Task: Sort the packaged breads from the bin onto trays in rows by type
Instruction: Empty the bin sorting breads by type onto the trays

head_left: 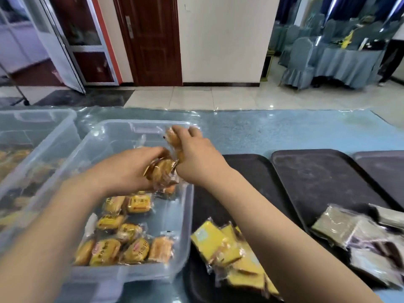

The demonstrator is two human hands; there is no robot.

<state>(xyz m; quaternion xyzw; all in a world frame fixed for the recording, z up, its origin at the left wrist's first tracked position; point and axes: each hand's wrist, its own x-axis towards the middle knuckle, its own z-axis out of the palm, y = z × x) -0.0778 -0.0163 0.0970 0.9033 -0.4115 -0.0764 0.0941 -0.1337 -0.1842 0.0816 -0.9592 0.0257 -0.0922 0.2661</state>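
Two hands above one clear plastic bin (pixel 188 215), left of three dark rectangular trays on the blue-covered tabletop (pixel 284 132). Nearest dark tray (pixel 244 169) just right of the bin, wall against rim, carrying a loose row of yellow-wrapped flat breads (pixel 207 239) at its near end. Middle dark tray (pixel 328 182) further right, with grey-brown wrapped slabs (pixel 341 224) piled at its near corner; third tray (pixel 384 167) at the far right edge, mostly cut off. Second clear bin (pixel 32 132) at far left, contents blurred.

Inside the main bin, about ten small golden packaged buns (pixel 137 203) lying loose on the floor toward the near side, long axes every which way.

Left hand (pixel 129 169) curled round a clear-wrapped golden bread pack (pixel 160 169), raised above the bin's middle. Right hand (pixel 192 149) pinching a second golden wrapped bun (pixel 173 138), just beyond and touching the first. Both packs upright-ish, blurred, type not readable.

Key relation: held packs sit over the bin's right wall, trays straight to the right and nearer; right hand closer to the trays, so likely first to carry across. Likely snag: crinkly film slipping between the fingers.
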